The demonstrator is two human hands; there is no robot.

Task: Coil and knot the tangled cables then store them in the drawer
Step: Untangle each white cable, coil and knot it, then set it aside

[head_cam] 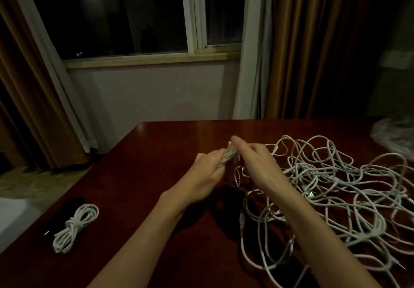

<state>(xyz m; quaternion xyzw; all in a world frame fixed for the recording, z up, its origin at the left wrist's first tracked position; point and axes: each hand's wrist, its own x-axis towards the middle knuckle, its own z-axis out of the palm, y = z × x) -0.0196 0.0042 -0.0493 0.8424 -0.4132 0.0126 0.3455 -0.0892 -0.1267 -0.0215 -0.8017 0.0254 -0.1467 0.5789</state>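
1. I see my left hand (pixel 209 171) gripping a small white bundle (pixel 228 156) of coiled cable above the bench (pixel 139 175), fingers curled round it; my right hand (pixel 253 160) pinches the bundle's top.
2. The tangled cables (pixel 336 193) sprawl to the right; one finished coil (pixel 75 227) lies knotted near the left edge.
3. Risk, as I judge it: slack trailing into the pile could snag and pull the loops loose.
4. No drawer is in view.
5. The bench is glossy dark red wood, in a dim room with a dark window (pixel 125 14) and brown curtains (pixel 313 45).
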